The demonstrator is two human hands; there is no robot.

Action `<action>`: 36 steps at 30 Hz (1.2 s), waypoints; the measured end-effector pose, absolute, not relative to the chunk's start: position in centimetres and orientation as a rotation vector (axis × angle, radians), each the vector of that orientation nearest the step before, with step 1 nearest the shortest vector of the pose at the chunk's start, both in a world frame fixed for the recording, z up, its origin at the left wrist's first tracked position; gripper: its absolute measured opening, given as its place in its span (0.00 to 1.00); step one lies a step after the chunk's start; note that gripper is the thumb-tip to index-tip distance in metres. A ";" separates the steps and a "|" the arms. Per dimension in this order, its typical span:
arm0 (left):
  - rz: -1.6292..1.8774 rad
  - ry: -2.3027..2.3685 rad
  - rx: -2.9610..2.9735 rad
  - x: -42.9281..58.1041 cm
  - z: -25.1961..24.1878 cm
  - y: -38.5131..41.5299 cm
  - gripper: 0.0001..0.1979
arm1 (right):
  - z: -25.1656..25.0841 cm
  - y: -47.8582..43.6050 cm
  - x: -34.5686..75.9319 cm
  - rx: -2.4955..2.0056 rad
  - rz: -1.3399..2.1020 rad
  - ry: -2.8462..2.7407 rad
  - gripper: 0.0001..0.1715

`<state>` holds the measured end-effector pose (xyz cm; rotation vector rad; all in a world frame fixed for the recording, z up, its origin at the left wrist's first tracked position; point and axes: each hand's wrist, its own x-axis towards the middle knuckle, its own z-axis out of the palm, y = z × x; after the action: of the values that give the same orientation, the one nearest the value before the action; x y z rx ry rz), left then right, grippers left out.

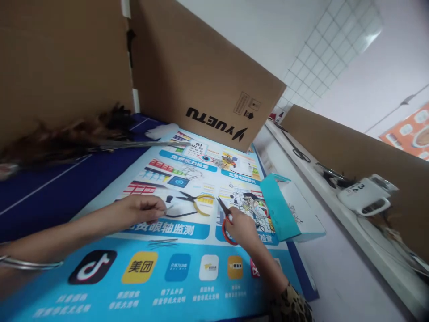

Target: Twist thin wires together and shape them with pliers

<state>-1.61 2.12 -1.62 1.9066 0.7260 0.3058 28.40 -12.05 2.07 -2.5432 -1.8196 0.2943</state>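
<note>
My left hand (147, 209) is closed in a pinch above the printed poster sheet (110, 210). A thin, blurred piece shows at its fingertips, too small to name. My right hand (241, 229) grips scissors (224, 205) with red-orange handles, the dark blades pointing away from me and to the left. Between my hands lie pliers (201, 205) with yellow handles, touched by neither hand. Several thin wire pieces (163, 242) rest on the sheet nearer to me. Right of the scissors is a tangled heap of thin wires and small pieces (253, 208).
An open turquoise-and-white box (279, 210) stands at the right. Behind are cardboard walls (208, 76). Brown feathery material (63, 134) lies at the left, with long thin rods (140, 144). A ledge on the right carries black-handled scissors (300, 154) and a white handled device (365, 194).
</note>
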 end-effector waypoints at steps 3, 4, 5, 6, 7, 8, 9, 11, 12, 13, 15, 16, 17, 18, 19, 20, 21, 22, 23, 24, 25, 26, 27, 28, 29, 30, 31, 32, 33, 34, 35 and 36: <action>0.267 0.675 1.936 -1.5 -1.2 1.6 0.11 | 2.6 -10.7 27.7 -2.635 0.217 -1.977 0.19; 0.235 0.660 1.975 -1.5 -1.2 1.4 0.11 | 2.9 -10.5 27.5 -2.658 0.196 -2.024 0.19; 0.222 0.663 2.018 -1.5 -1.1 1.1 0.10 | 3.2 -10.3 27.3 -2.678 0.178 -2.066 0.19; 0.216 0.662 2.059 -1.6 -1.1 0.9 0.09 | 3.6 -10.3 27.0 -2.695 0.160 -2.105 0.19; 0.214 0.664 2.101 -1.7 -1.2 0.6 0.09 | 4.1 -10.3 26.7 -2.706 0.146 -2.141 0.19; 0.221 0.671 2.141 -1.8 -1.2 0.3 0.09 | 4.5 -10.3 26.4 -2.713 0.134 -2.176 0.19; 0.228 0.680 2.178 -1.9 -1.2 0.0 0.09 | 5.0 -10.4 25.9 -2.715 0.119 -2.207 0.18; 0.232 0.710 2.243 -2.0 -1.1 -0.7 0.10 | 6.0 -10.5 24.9 -2.694 0.085 -2.267 0.16; 0.223 0.727 2.268 -2.0 -1.0 -1.0 0.11 | 6.3 -10.5 24.4 -2.674 0.071 -2.290 0.15; 0.204 0.741 2.290 -1.9 -0.8 -1.2 0.11 | 6.5 -10.5 23.8 -2.616 0.070 -2.335 0.15; 0.152 0.769 2.324 -1.7 -0.5 -1.7 0.11 | 6.1 -10.2 22.6 -2.278 0.102 -2.446 0.13; 0.128 0.785 2.340 -1.5 -0.4 -1.8 0.11 | 5.5 -10.1 22.1 -2.106 0.152 -2.455 0.12; 0.110 0.799 2.356 -1.4 -0.4 -2.0 0.12 | 4.7 -10.0 21.6 -1.925 0.221 -2.453 0.12; 0.096 0.808 2.369 -1.3 -0.4 -2.1 0.12 | 3.7 -9.9 21.1 -1.781 0.285 -2.420 0.12; 0.086 0.811 2.380 -1.3 -0.5 -2.2 0.12 | 2.6 -9.9 20.7 -1.656 0.326 -2.373 0.12; 0.079 0.808 2.388 -1.3 -0.6 -2.3 0.12 | 1.5 -9.9 20.3 -1.542 0.352 -2.327 0.12; 0.077 0.803 2.395 -1.3 -0.8 -2.4 0.11 | 0.6 -10.0 20.0 -1.469 0.363 -2.269 0.12; 0.082 0.797 2.400 -1.4 -1.0 -2.5 0.11 | -0.2 -10.1 19.7 -1.436 0.381 -2.236 0.13; 0.096 0.789 2.407 -1.4 -1.2 -2.7 0.11 | -0.8 -10.2 19.6 -1.411 0.403 -2.230 0.12; 0.118 0.783 2.415 -1.5 -1.4 -2.9 0.11 | -1.1 -10.2 19.5 -1.399 0.419 -2.233 0.13; 0.143 0.773 2.427 -1.5 -1.6 -3.0 0.10 | -1.2 -10.3 19.4 -1.391 0.433 -2.241 0.13; 0.166 0.761 2.442 -1.6 -1.7 -3.2 0.10 | -1.2 -10.2 19.4 -1.380 0.451 -2.252 0.14; 0.185 0.749 2.458 -1.6 -1.8 -3.3 0.10 | -1.0 -10.2 19.4 -1.370 0.460 -2.259 0.14; 0.200 0.739 2.471 -1.6 -1.8 -3.4 0.10 | -0.9 -10.1 19.5 -1.357 0.470 -2.271 0.14; 0.211 0.735 2.477 -1.6 -1.9 -3.5 0.11 | -0.8 -10.0 19.5 -1.348 0.477 -2.282 0.14; 0.216 0.732 2.474 -1.6 -1.9 -3.6 0.10 | -0.7 -10.0 19.5 -1.341 0.483 -2.292 0.15; 0.217 0.734 2.463 -1.6 -1.9 -3.6 0.10 | -0.6 -9.9 19.5 -1.335 0.489 -2.300 0.15; 0.213 0.746 2.446 -1.7 -1.9 -3.6 0.09 | -0.6 -9.9 19.5 -1.331 0.492 -2.302 0.15; 0.205 0.760 2.428 -1.7 -1.8 -3.6 0.08 | -0.6 -9.9 19.5 -1.327 0.494 -2.301 0.15; 0.187 0.773 2.413 -1.8 -1.7 -3.6 0.07 | -0.7 -9.9 19.5 -1.324 0.495 -2.298 0.16; 0.164 0.784 2.400 -1.9 -1.6 -3.5 0.06 | -0.7 -9.9 19.5 -1.324 0.495 -2.295 0.16; 0.139 0.792 2.391 -2.0 -1.5 -3.5 0.05 | -0.7 -10.0 19.5 -1.326 0.495 -2.295 0.15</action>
<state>-2.05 -3.47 -1.51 2.3910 0.7925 0.1391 19.51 -9.96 -0.67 -1.3257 -2.2950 0.4953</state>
